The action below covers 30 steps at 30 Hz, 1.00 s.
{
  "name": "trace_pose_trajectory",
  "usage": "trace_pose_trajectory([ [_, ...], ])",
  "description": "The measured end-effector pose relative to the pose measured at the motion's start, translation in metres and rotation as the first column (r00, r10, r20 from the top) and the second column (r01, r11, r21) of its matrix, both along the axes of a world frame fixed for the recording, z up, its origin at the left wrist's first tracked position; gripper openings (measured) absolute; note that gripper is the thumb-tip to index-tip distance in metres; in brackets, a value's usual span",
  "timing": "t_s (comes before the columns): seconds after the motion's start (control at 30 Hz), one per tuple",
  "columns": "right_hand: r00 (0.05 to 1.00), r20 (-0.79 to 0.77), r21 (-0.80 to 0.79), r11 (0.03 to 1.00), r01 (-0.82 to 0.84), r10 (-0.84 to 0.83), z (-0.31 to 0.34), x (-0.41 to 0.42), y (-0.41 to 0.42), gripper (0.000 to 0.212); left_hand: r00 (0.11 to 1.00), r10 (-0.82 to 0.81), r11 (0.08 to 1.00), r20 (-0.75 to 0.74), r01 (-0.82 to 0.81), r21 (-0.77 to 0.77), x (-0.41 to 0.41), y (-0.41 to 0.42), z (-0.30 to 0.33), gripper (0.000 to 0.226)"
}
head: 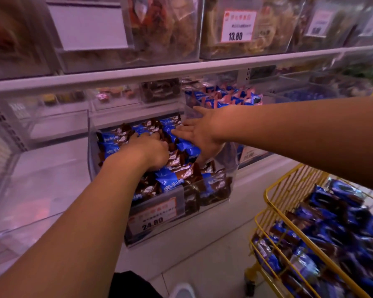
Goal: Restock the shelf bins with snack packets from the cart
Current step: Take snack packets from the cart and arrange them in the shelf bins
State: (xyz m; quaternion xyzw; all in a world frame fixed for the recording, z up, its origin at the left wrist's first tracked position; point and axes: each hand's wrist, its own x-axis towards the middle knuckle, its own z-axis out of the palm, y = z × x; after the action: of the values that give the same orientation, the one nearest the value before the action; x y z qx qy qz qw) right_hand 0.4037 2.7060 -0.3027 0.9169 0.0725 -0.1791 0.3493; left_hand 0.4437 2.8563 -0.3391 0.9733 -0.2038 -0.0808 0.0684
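Observation:
A clear shelf bin with a 24.80 price label on its front is piled with blue and brown snack packets. My left hand lies knuckles up on the middle of the pile, fingers curled down among the packets. My right hand reaches in from the right over the bin's back right corner. Its fingers are straight and spread, lying on a blue packet. At the lower right stands the yellow wire cart, heaped with more of the same packets.
A clear bin stands left of the filled one. Behind on the right is a bin of blue and pink packets. A shelf edge runs just above, with full bins and a 13.80 tag on top.

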Motion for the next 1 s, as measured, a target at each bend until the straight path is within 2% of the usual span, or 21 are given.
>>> trace_pose_trajectory([
  [0.07,0.996,0.065,0.058,0.997,-0.057,0.053,0.011,-0.013,-0.004,0.116,0.984,0.023,0.993,0.175,-0.002,-0.120,-0.013,-0.001,0.012,0.046],
  [0.13,0.974,0.210,0.189,0.974,-0.127,0.087,0.027,-0.040,-0.014,0.111,0.918,0.073,0.948,0.390,0.058,-0.313,-0.028,-0.005,0.027,0.035],
  [0.2,0.918,0.381,0.301,0.924,-0.237,0.111,0.043,-0.082,-0.033,0.090,0.845,0.114,0.873,0.522,0.166,-0.459,-0.048,-0.016,0.043,0.033],
  [0.27,0.817,0.568,0.363,0.862,-0.354,0.096,0.053,-0.134,-0.067,0.057,0.800,0.085,0.788,0.593,0.310,-0.532,-0.072,-0.035,0.055,0.034],
  [0.33,0.777,0.628,0.431,0.847,-0.310,-0.035,0.055,-0.185,-0.093,0.049,0.768,-0.052,0.668,0.639,0.502,-0.549,-0.100,-0.062,0.060,0.032],
  [0.37,0.807,0.576,0.489,0.846,-0.213,-0.129,0.051,-0.203,-0.108,0.049,0.738,-0.186,0.606,0.648,0.606,-0.516,-0.115,-0.077,0.058,0.031],
  [0.4,0.863,0.445,0.537,0.842,-0.042,-0.240,0.043,-0.217,-0.120,0.044,0.688,-0.357,0.555,0.632,0.700,-0.449,-0.132,-0.094,0.053,0.030],
  [0.43,0.904,0.233,0.546,0.817,0.184,-0.359,0.031,-0.229,-0.131,0.038,0.617,-0.526,0.517,0.585,0.778,-0.357,-0.148,-0.111,0.047,0.030],
  [0.47,0.873,-0.017,0.496,0.754,0.430,-0.487,0.017,-0.237,-0.141,0.039,0.547,-0.662,0.492,0.513,0.833,-0.254,-0.162,-0.128,0.041,0.031],
  [0.5,0.776,-0.228,0.406,0.667,0.624,-0.588,0.000,-0.245,-0.148,0.049,0.499,-0.759,0.481,0.419,0.863,-0.156,-0.174,-0.144,0.034,0.030],
  [0.57,0.600,-0.459,0.254,0.551,0.795,-0.655,-0.033,-0.258,-0.157,0.069,0.467,-0.859,0.477,0.210,0.879,-0.004,-0.194,-0.171,0.018,0.027],
  [0.63,0.490,-0.562,0.211,0.457,0.864,-0.667,-0.057,-0.268,-0.158,0.084,0.476,-0.880,0.473,0.016,0.871,0.129,-0.209,-0.194,0.005,0.035],
  [0.7,0.382,-0.677,0.185,0.357,0.916,-0.629,-0.069,-0.275,-0.154,0.090,0.511,-0.837,0.457,-0.195,0.850,0.263,-0.219,-0.211,-0.008,0.047],
  [0.8,0.324,-0.762,0.105,0.388,0.916,-0.561,-0.077,-0.280,-0.138,0.089,0.542,-0.655,0.386,-0.527,0.839,0.384,-0.233,-0.229,-0.032,0.052],
  [0.87,0.348,-0.799,0.101,0.462,0.881,-0.490,-0.085,-0.281,-0.127,0.080,0.576,-0.568,0.335,-0.588,0.814,0.475,-0.240,-0.233,-0.047,0.062],
  [0.93,0.380,-0.820,0.128,0.510,0.851,-0.428,-0.091,-0.283,-0.120,0.069,0.574,-0.584,0.260,-0.573,0.802,0.538,-0.241,-0.234,-0.062,0.072],
  [1.0,0.409,-0.807,0.134,0.543,0.829,-0.426,-0.098,-0.286,-0.118,0.061,0.572,-0.591,0.249,-0.569,0.800,0.545,-0.243,-0.231,-0.071,0.076],
])
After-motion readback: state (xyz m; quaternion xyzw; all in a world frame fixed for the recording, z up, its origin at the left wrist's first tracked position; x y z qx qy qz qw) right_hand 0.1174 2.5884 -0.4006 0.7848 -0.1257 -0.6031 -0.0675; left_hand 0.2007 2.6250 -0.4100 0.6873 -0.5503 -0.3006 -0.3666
